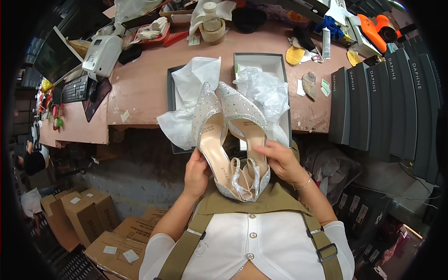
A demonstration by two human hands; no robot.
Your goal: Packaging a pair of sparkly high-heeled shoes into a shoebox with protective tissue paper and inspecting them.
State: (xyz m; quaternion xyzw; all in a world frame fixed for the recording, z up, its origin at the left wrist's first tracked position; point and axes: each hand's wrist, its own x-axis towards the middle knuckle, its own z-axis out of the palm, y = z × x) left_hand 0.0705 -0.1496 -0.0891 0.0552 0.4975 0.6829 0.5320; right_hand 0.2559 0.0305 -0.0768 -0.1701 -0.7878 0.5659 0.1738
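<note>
At the bench [144, 84], left shoe [212, 135] is clamped by left hand [198, 175], right shoe [246, 112] by right hand [282, 163]; two-handed holding step, apparently; even support is needed next.

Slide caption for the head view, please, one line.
Left hand and right hand hold sparkly pointed-toe shoes; crumpled white wrapping lies in a grey-edged tray at the pinkish workbench.

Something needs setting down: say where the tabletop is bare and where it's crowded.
Bare: the pink tabletop between the mouse mat and the left open box, bar a scrap; a strip behind the right open box. Crowded: under the silver shoes, and far right, with dark upright boxes.
</note>
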